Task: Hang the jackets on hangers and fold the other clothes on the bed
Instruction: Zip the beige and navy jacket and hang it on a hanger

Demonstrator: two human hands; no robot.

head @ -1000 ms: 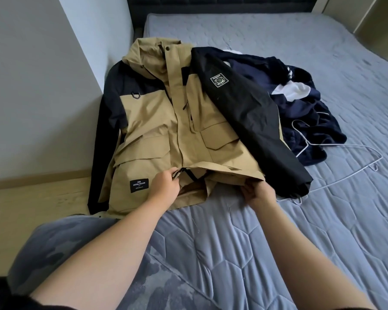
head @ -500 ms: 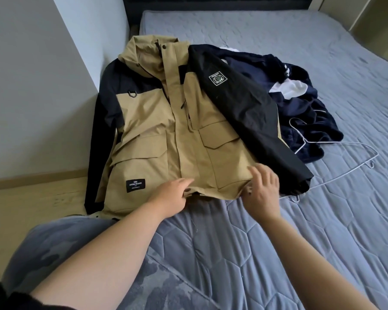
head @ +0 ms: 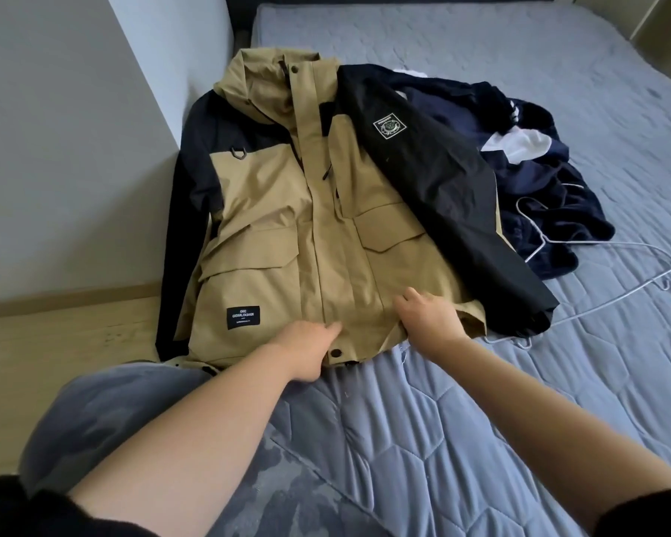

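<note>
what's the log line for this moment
jacket: laid out on bed | left hand: on hem | right hand: on hem | hanger: on bed, unused | navy clothes: unfolded

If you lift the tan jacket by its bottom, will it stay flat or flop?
Probably flop: the jacket buckles at its hem by the right hand. Its pockets and hood suggest some weight. The shell looks smooth, so it may slide.

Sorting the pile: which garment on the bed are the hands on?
The tan-and-black hooded jacket, spread flat; left hand and right hand rest on its hem. The crumpled navy garment lies untouched to its right.
</note>
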